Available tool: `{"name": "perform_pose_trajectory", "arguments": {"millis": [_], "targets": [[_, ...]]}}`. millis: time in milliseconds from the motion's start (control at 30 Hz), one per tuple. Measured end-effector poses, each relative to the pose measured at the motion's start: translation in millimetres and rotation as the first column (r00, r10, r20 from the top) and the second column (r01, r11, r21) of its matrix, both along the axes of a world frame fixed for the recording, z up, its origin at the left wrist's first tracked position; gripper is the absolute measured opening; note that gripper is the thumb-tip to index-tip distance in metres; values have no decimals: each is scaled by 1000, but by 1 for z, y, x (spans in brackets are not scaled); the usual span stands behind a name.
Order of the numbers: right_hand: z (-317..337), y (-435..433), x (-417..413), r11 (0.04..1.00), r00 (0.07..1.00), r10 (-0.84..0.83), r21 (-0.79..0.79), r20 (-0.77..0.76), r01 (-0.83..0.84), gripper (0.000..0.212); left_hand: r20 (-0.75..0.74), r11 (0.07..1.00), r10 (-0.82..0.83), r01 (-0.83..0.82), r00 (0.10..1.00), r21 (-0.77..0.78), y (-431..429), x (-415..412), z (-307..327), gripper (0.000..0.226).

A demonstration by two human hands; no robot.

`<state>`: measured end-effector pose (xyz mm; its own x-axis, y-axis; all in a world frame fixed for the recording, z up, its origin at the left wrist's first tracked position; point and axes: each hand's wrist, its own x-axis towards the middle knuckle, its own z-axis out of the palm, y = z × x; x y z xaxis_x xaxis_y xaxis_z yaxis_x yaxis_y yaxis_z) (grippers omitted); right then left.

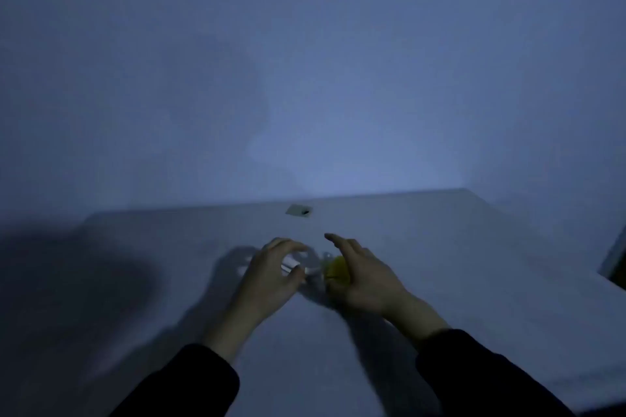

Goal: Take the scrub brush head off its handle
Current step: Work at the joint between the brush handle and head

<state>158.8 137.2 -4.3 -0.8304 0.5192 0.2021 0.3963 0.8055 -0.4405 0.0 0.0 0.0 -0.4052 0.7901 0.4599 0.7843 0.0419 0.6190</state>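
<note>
The scene is dim and blurred. The scrub brush lies on the white table (474, 264) between my hands, its yellow head (336, 269) to the right and its white handle (290, 263) to the left. My left hand (271, 276) arches over the handle with curled, spread fingers and the thumb beside it. My right hand (367, 276) has its fingers stretched forward, and the yellow head lies against its thumb side. The join between head and handle is blurred. Both forearms wear dark sleeves.
A small pale square piece with a dark spot (298, 210) lies near the table's far edge. A plain wall rises behind the table. A dark object (613, 261) stands past the table's right edge. Heavy shadow covers the left side.
</note>
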Motion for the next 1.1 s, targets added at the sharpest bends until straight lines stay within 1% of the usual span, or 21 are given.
{"name": "perform_pose_trajectory", "arguments": {"millis": [67,133,200,267,400,533,700,800,833,867,933,967,1033,1100], "targets": [[-5,1,-4,999,1000,0,53,29,-2,95,76,998,53,-55,996,19,6,0,-10,26],[-13,2,-7,995,999,7,99,54,-12,98,121,994,106,-107,987,7,10,3,-22,24],[-18,6,-11,992,999,15,127,47,-21,93,153,990,137,-139,979,4,13,2,-37,22],[-24,12,-13,992,999,24,122,34,-28,87,192,987,158,-158,969,-12,12,-1,-47,24],[-38,18,-16,999,999,31,32,-42,-30,78,260,985,172,-168,950,-39,12,-6,-58,26],[-45,22,-15,999,991,35,-21,-126,-38,75,340,986,157,-165,927,-6,14,-8,-58,24],[-42,25,-16,996,986,-2,-89,-168,-14,73,427,989,129,-149,895,14,17,-13,-60,25],[-39,25,-18,979,971,-51,-206,-232,2,72,461,987,122,-157,879,39,18,-14,-59,24],[-37,25,-18,967,965,-74,-254,-253,7,69,504,986,109,-159,857,57,18,-15,-59,22],[-35,26,-20,952,958,-102,-306,-269,16,65,579,984,85,-160,811,81,18,-16,-58,19],[-31,25,-23,889,939,-163,-457,-302,7,61,745,977,-2,-157,667,142,17,-16,-55,14],[-28,24,-24,838,928,-179,-546,-326,-30,59,804,974,-50,-151,592,171,16,-17,-54,14],[-23,21,-26,705,902,-189,-693,-389,-152,52,866,969,-150,-104,478,225,14,-20,-51,14],[-17,17,-27,517,873,-209,-807,-441,-284,48,874,950,-272,-29,402,310,14,-21,-49,18]]}}
